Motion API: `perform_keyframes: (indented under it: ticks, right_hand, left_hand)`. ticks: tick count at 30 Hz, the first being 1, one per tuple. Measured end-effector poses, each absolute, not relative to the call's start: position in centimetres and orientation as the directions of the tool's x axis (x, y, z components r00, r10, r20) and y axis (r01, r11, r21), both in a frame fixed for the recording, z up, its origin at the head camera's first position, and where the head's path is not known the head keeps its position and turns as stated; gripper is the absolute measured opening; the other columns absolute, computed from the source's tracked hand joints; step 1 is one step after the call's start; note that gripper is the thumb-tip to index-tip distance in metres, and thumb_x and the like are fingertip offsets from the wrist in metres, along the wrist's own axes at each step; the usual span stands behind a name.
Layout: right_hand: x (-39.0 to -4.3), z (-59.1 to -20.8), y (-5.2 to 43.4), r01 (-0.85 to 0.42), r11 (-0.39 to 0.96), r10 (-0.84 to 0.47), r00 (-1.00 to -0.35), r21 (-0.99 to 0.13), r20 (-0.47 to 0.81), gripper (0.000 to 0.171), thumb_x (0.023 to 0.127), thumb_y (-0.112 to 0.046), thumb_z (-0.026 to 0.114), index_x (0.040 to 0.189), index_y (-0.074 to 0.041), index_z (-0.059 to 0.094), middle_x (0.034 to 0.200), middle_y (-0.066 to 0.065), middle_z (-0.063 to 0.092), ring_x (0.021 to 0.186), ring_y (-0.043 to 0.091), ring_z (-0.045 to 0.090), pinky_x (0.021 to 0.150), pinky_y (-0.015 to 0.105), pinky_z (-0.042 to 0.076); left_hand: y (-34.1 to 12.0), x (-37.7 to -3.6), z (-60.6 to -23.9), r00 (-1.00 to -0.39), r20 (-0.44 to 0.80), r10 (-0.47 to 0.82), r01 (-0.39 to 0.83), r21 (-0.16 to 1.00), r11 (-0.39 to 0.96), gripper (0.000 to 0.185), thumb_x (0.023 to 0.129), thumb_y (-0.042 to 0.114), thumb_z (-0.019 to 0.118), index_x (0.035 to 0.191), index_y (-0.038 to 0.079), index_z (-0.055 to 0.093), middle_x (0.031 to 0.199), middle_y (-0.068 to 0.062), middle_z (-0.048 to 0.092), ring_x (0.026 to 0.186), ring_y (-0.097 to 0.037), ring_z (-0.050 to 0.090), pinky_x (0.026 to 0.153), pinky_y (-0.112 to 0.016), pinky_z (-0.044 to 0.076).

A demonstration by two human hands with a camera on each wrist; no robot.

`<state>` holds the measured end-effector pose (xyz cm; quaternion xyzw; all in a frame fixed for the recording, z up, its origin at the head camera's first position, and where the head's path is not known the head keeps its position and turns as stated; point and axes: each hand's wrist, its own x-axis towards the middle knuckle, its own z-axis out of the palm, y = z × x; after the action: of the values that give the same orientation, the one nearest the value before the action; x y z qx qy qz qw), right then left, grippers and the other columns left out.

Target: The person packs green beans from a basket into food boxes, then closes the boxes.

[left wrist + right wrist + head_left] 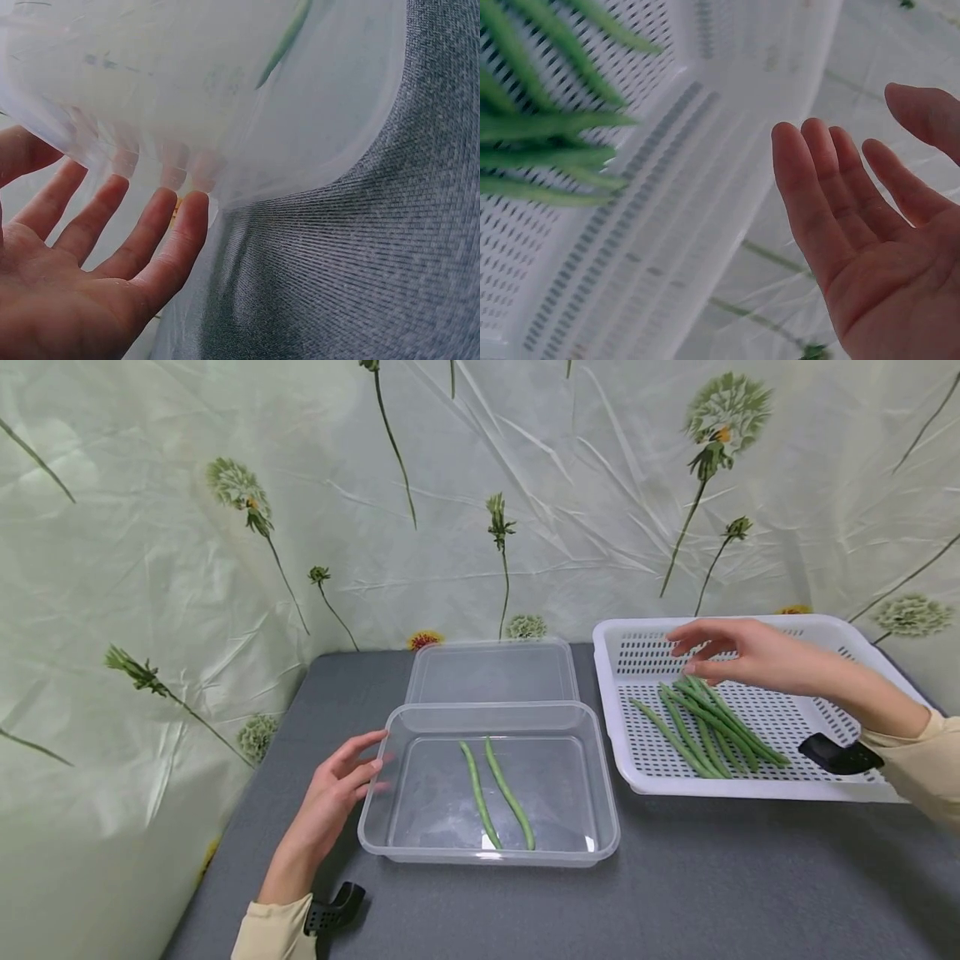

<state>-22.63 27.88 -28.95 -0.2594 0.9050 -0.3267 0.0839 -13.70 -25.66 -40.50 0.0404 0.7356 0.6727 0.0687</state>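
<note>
A clear plastic container (491, 781) sits mid-table with two green beans (510, 793) lying side by side in it. At its left wall is my left hand (330, 793), fingers spread and fingertips right at the side; the left wrist view shows these fingertips (196, 206) against the translucent wall. My right hand (757, 652) hovers over the white perforated basket (622, 760), above a loose pile of green beans (708, 727). In the right wrist view its fingers (802, 187) are extended and relaxed, with nothing between them, and the beans (547, 127) lie apart from it.
Behind the container lies a clear flat lid (491, 672). A grey cloth (675, 877) covers the table. A pale floral sheet (480, 485) hangs at the back and left. Black bands (840, 754) are worn at both wrists.
</note>
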Motion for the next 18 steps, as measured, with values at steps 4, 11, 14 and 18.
perform_keyframes:
  ticks: [4,11,14,18]
  right_hand:
    - [-24.1,-30.0,29.2,-0.363,0.670,-0.506,-0.862,-0.648,-0.040,0.043,0.096,-0.007,0.063,0.136,0.003,0.050,0.121,0.018,0.061,0.093,0.006,0.063,0.070,0.032,0.058]
    - [-25.6,-32.0,31.2,-0.293,0.684,-0.498,-0.857,-0.668,-0.134,0.043,0.098,-0.005,0.060,0.137,0.008,0.046,0.124,0.025,0.058,0.096,0.013,0.063,0.071,0.035,0.058]
    - [-26.1,-32.8,31.8,-0.297,0.680,-0.499,-0.857,-0.670,-0.127,0.039,0.097,-0.002,0.060,0.133,0.008,0.050,0.123,0.025,0.059,0.096,0.013,0.064,0.069,0.034,0.058]
    - [-26.4,-33.9,32.3,-0.288,0.681,-0.490,-0.862,-0.673,-0.128,0.033,0.095,0.000,0.061,0.127,0.009,0.055,0.119,0.024,0.061,0.092,0.013,0.064,0.067,0.035,0.058]
  left_hand:
    - [-25.7,-13.8,-40.5,-0.987,-0.044,0.154,-0.030,0.995,0.091,0.049,0.101,0.022,0.059,0.145,0.007,0.044,0.151,-0.009,0.036,0.129,-0.025,0.050,0.092,-0.041,0.052]
    - [-25.7,-13.9,-40.5,-0.987,-0.050,0.153,-0.034,0.994,0.100,0.048,0.101,0.023,0.059,0.145,0.008,0.045,0.151,-0.008,0.037,0.128,-0.023,0.051,0.092,-0.041,0.052]
    - [-25.7,-13.9,-40.5,-0.987,-0.049,0.154,-0.033,0.994,0.100,0.048,0.101,0.023,0.059,0.145,0.008,0.045,0.151,-0.008,0.037,0.128,-0.023,0.051,0.092,-0.041,0.052]
    - [-25.7,-13.8,-40.5,-0.987,-0.044,0.153,-0.029,0.995,0.099,0.048,0.101,0.022,0.059,0.145,0.007,0.045,0.151,-0.008,0.038,0.128,-0.023,0.051,0.092,-0.041,0.053]
